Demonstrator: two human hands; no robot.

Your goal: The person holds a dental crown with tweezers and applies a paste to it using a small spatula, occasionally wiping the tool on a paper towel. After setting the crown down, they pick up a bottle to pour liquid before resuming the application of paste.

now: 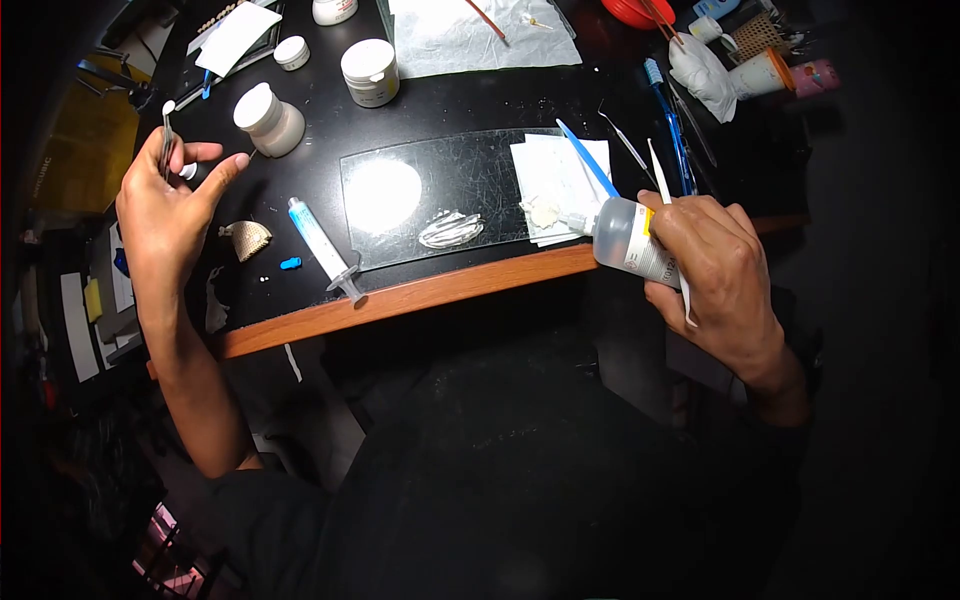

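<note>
My right hand (715, 255) is wrapped round a translucent plastic bottle (622, 238) with a yellow-marked label. The bottle is tipped left, its nozzle by a cream-coloured lump (543, 212) on a white paper pad (562, 165). A slim white stick tool (659, 175) is also held in that hand. My left hand (165, 215) is raised at the left, holding a thin metal tool (166, 145) with a white tip between its fingers. A small white cap (188, 172) shows by its palm. Its thumb reaches toward a white-lidded jar (270, 122).
A glass slab (430, 180) carries the pad and a white smear (452, 230). Nearby lie a syringe (322, 245), a blue cap (291, 263) and a toothed dental model (248, 238). Farther off are another jar (370, 75), a white sheet (480, 40) and a blue toothbrush (668, 110).
</note>
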